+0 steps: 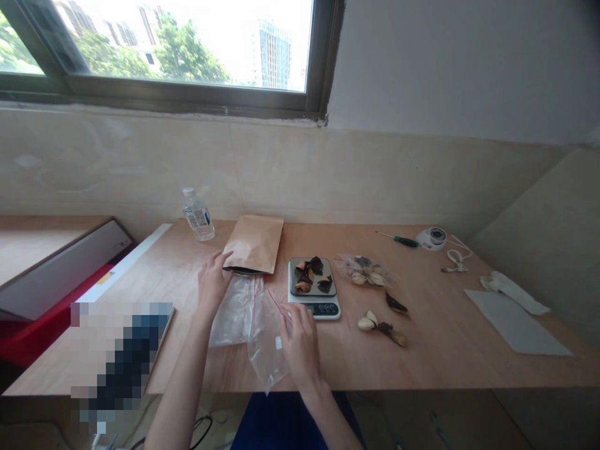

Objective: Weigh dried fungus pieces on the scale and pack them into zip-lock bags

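Two hands busy: right hand [302, 347] has fingers closed on clear zip bag [267, 350], just left of scale [313, 307], bag's long axis running toward the person; left hand [213, 281], fingers open, touches kraft envelope [253, 244] lower edge.

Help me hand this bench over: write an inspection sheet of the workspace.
surface: light wooden tabletop, no damage visible.
job's things: digital scale holding dark shell-like pieces; more pieces in a clear bag and loose pieces on the tabletop; kraft paper envelope.
clutter: water bottle, green-handled screwdriver, white round device, grey sheet.
hands: left hand on the envelope's lower edge; right hand holding a clear zip bag beside the scale.
cables: white cord on the tabletop; dark cables below it.
surroundings: window above a tiled wall.
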Available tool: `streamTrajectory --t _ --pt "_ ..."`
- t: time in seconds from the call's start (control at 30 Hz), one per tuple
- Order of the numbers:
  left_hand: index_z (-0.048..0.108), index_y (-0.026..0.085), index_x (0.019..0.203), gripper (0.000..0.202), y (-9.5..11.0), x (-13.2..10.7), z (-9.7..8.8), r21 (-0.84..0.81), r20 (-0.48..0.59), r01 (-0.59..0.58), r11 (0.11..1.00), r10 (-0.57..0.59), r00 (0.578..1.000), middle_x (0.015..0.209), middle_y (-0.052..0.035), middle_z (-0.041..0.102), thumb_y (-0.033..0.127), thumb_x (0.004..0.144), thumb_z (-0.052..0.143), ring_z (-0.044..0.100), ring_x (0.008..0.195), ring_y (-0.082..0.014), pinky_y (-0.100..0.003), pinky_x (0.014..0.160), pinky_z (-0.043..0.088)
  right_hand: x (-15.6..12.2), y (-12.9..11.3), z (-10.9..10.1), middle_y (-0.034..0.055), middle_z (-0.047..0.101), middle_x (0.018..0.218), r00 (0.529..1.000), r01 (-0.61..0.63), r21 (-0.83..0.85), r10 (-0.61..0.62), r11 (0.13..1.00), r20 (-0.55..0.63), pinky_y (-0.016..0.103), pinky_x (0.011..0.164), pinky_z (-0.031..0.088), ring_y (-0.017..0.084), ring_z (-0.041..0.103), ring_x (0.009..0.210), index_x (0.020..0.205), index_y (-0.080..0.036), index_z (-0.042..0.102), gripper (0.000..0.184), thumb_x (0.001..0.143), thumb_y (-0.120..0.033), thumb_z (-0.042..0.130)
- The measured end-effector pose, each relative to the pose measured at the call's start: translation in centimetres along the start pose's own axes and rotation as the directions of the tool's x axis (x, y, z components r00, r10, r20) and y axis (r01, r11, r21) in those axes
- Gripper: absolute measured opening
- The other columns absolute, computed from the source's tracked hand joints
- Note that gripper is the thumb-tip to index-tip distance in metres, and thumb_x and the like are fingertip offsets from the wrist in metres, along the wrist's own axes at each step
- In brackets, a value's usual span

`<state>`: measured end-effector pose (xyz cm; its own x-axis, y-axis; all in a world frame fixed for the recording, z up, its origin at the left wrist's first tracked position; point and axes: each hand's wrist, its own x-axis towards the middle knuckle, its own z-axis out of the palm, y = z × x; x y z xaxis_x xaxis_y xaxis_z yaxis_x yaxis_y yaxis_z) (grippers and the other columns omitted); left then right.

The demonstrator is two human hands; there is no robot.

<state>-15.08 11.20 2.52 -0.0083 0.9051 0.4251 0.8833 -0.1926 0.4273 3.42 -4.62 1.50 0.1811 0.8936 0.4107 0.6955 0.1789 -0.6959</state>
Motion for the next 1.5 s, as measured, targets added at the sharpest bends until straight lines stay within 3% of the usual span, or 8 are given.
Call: streamTrajectory --t 0.2,0.37,0.53,0.67,0.8,1.0,1.27,1.5 --pt "0.068 0.025 0.096 0.023 -0.5 1.1 0.2 -0.083 -0.017 -0.037 0.996 0.035 0.999 0.096 -0.0038 0.068 0.024 0.083 0.048 0.062 0.08 -0.0176 -0.024 0.065 0.042 1.8 -2.2 1.4 0.007 0.058 0.117 0.972 0.164 0.148 -0.185 0.975 0.145 0.034 0.099 0.043 0.017 0.05 0.115 0.114 -0.019 0.056 0.034 0.09 -0.011 0.034" --pt "0.068 0.025 0.097 0.025 2.3 1.0 -2.1 -0.151 -0.144 -0.242 0.958 0.221 0.965 0.087 -0.0022 0.068 0.036 0.085 0.049 0.061 0.077 -0.0146 -0.022 0.068 0.043 6.2 -2.9 4.2 0.0157 0.039 0.141 0.924 0.33 -0.07 -0.307 0.941 0.227 0.039 0.112 0.026 0.022 0.029 0.134 0.133 -0.003 0.039 0.044 0.093 -0.019 0.036" --pt "0.067 0.021 0.099 0.028 4.4 0.6 -3.4 -0.277 -0.253 -0.182 0.943 0.111 0.961 0.082 -0.0013 0.067 0.038 0.085 0.049 0.06 0.067 -0.0115 -0.021 0.067 0.046 7.3 -2.8 4.8 0.0186 0.057 0.122 0.895 0.417 -0.249 -0.347 0.874 0.282 0.04 0.11 0.027 0.022 0.047 0.119 0.125 -0.001 0.048 0.038 0.092 -0.009 0.032" --pt "0.068 0.021 0.097 0.028 5.1 -0.1 -3.4 -0.32 -0.268 -0.148 0.936 0.06 0.961 0.078 -0.0006 0.066 0.038 0.084 0.051 0.06 0.065 -0.0115 -0.022 0.065 0.047 7.8 -3.3 3.7 0.0128 0.066 0.099 0.913 0.362 -0.315 -0.265 0.877 0.312 0.037 0.093 0.042 0.023 0.058 0.097 0.105 -0.01 0.06 0.029 0.088 -0.005 0.037" --pt "0.068 0.022 0.095 0.028 5.6 -0.8 -3.1 -0.314 -0.224 -0.164 0.935 0.095 0.97 0.081 -0.0014 0.067 0.04 0.085 0.049 0.06 0.065 -0.0116 -0.022 0.064 0.046 9.9 -4.1 3.5 0.0192 0.063 0.103 0.953 0.201 -0.464 -0.062 0.863 0.297 0.038 0.085 0.045 0.027 0.057 0.098 0.108 -0.005 0.059 0.031 0.086 -0.001 0.038" --pt "0.068 0.023 0.096 0.028 5.9 -1.3 -2.7 -0.313 -0.182 -0.153 0.937 0.098 0.978 0.083 -0.0007 0.068 0.039 0.086 0.048 0.06 0.065 -0.0112 -0.022 0.065 0.045 12.8 -4.1 5.1 0.0242 0.066 0.098 0.892 0.107 -0.54 0.159 0.835 0.423 0.034 0.075 0.05 0.028 0.063 0.095 0.102 0.0 0.063 0.032 0.084 0.004 0.037" --pt "0.069 0.023 0.094 0.028 5.7 -1.6 -2.5 -0.319 -0.18 -0.119 0.94 0.063 0.982 0.081 -0.0006 0.067 0.04 0.085 0.049 0.061 0.065 -0.0113 -0.021 0.064 0.045 12.9 -3.5 5.1 0.0218 0.062 0.113 0.899 0.137 -0.516 0.112 0.846 0.423 0.035 0.08 0.05 0.026 0.063 0.098 0.114 -0.005 0.058 0.039 0.086 0.004 0.032" --pt "0.068 0.024 0.096 0.027 5.8 -2.0 -2.4 -0.295 -0.193 -0.119 0.948 0.063 0.979 0.081 -0.0002 0.067 0.039 0.085 0.049 0.062 0.066 -0.0116 -0.021 0.064 0.045 13.0 -3.4 4.4 0.0163 0.068 0.101 0.894 0.149 -0.465 0.082 0.873 0.441 0.031 0.076 0.049 0.024 0.066 0.088 0.112 -0.01 0.059 0.031 0.089 -0.009 0.037"
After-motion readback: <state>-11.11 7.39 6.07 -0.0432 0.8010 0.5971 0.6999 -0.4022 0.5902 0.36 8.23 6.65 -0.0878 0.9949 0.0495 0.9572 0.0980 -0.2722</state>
